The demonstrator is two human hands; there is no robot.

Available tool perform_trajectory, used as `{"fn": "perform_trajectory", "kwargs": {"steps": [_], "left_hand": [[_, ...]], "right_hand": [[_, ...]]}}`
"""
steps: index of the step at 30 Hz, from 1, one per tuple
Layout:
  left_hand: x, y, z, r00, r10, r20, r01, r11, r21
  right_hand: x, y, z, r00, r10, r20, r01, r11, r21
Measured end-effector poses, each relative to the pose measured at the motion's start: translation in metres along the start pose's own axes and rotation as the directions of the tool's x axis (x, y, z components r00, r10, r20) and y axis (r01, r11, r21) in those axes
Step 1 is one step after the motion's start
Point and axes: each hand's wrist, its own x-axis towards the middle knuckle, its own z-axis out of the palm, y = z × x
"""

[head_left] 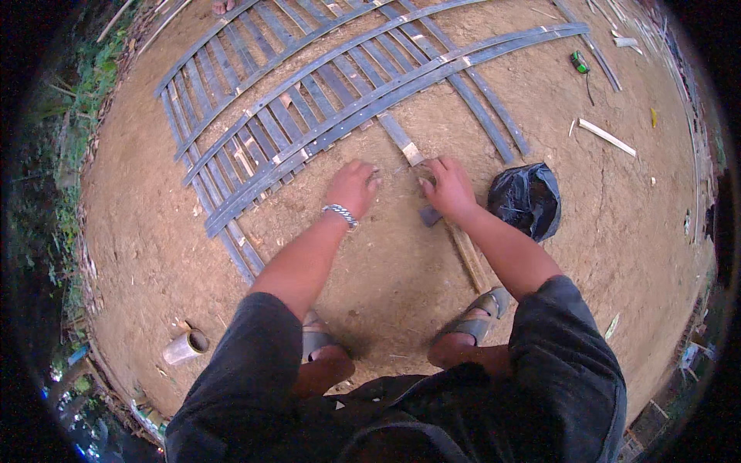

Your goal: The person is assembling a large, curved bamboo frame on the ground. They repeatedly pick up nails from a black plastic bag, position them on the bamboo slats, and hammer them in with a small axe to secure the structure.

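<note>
My left hand [352, 189], with a chain bracelet at its wrist, is closed in front of me over the bare ground. Whatever its fingertips pinch is too small to name. Across a short gap, my right hand [451, 189] has curled fingers by the near end of a dark wooden slat [397, 136]; what they hold is hidden. Under my right forearm lies a tool with a dark metal head [430, 216] and a wooden handle [467, 258]. Just beyond my hands, a large curved lattice frame [324, 123] of dark slats lies on the dirt.
A black plastic bag [526, 202] stands right of my right hand. Farther right are a green tape measure [579, 63] and a pale stick [607, 137]. A cylindrical container [185, 347] lies at the lower left. Another person's foot [222, 6] shows at the top edge.
</note>
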Motion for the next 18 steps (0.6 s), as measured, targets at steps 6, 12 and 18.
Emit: {"fn": "perform_trajectory", "kwargs": {"steps": [6,12,18], "left_hand": [[0.013,0.044,0.025,0.994,-0.102,-0.026,0.104,0.989,0.104],[0.021,0.042,0.031,0.998,-0.055,0.020,0.048,0.969,0.241],[0.026,0.051,0.029,0.993,-0.064,0.097,0.038,0.968,0.246]], "right_hand": [[-0.053,-0.007,-0.020,0.994,0.071,0.080,-0.080,0.990,0.113],[-0.094,-0.014,-0.036,0.994,-0.020,0.107,0.011,0.996,0.090],[-0.104,-0.014,-0.042,0.982,0.068,0.178,-0.088,0.990,0.108]]}}
